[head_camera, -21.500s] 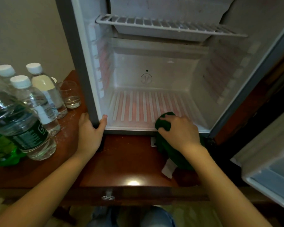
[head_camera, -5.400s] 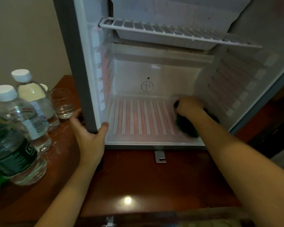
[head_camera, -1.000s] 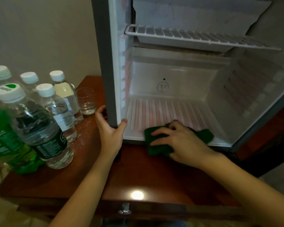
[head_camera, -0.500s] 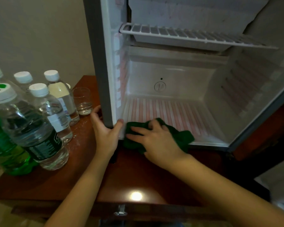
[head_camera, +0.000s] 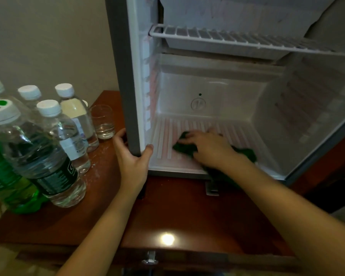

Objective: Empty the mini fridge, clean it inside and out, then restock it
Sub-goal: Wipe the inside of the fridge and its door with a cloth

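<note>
The mini fridge (head_camera: 126,80) stands open on a wooden table, its white inside bare except for a wire shelf (head_camera: 247,42) near the top. My right hand (head_camera: 209,149) presses a green cloth (head_camera: 184,149) flat on the ribbed floor (head_camera: 237,132) inside, fingers spread over it. The cloth's other end (head_camera: 245,154) shows behind my wrist. My left hand (head_camera: 132,156) grips the fridge's grey left front edge, thumb inside and fingers outside.
Several water bottles (head_camera: 48,148) with white caps stand on the table's left, with a green bottle (head_camera: 10,186) in front. A glass (head_camera: 103,121) stands beside the fridge. The brown tabletop (head_camera: 177,216) has a drawer handle (head_camera: 150,259) at its front edge.
My right hand slid the cloth from the fridge's front lip deeper onto the ribbed floor. My left hand kept its hold on the fridge edge.
</note>
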### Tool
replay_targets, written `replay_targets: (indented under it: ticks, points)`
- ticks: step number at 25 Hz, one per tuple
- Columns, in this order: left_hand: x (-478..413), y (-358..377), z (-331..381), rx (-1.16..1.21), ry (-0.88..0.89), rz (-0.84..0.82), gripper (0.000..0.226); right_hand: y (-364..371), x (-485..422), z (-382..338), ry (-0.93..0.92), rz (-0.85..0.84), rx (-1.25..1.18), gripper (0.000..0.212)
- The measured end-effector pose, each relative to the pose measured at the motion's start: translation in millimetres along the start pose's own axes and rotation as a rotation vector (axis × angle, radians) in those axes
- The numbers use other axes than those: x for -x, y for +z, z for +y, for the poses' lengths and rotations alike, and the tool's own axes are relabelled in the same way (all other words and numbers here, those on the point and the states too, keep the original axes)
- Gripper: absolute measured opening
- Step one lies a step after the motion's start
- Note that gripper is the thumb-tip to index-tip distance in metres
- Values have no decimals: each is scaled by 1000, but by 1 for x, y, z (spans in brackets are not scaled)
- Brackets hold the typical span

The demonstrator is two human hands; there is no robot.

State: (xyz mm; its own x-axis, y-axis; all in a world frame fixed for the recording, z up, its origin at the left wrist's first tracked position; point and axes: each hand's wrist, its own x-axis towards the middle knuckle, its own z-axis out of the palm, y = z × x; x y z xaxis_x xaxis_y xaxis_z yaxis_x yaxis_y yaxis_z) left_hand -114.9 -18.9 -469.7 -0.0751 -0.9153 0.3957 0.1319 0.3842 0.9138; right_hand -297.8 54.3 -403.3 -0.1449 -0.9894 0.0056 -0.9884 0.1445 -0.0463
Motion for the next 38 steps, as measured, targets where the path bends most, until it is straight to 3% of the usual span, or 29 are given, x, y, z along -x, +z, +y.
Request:
replay_targets:
  ticks: [4, 8, 10, 12, 17, 23, 30, 36, 38]
  points:
    - [1, -2, 2, 4, -31, -17, 66, 0, -60, 11, 133, -65, 95, 44]
    - [0, -3, 0, 2, -50, -23, 65, 4, 28, -24, -4, 52, 66, 58]
    - [0, -2, 0, -6, -57, -18, 65, 4, 48, -37, -63, 34, 52, 60]
    - [0, -3, 0, -6, -55, -6, 65, 6, 14, -29, -46, 78, 87, 56]
    - [1, -3, 7, -34, -57, -21, 66, 1, -86, -19, 88, 5, 25, 49]
    - [3, -5, 8, -6, -99, -13, 67, 11, 60, -64, -117, 63, -9, 60]
    - [2, -5, 11, -31, -70, -40, 73, 3, -60, -21, 252, 27, 15, 43]
    - [5, -2, 12, -33, -77, -13, 72, 11, 74, -23, 148, 92, -51, 49]
    - [5, -1, 10, -40, -63, -5, 71, 8, 65, 4, 262, 77, -15, 50]
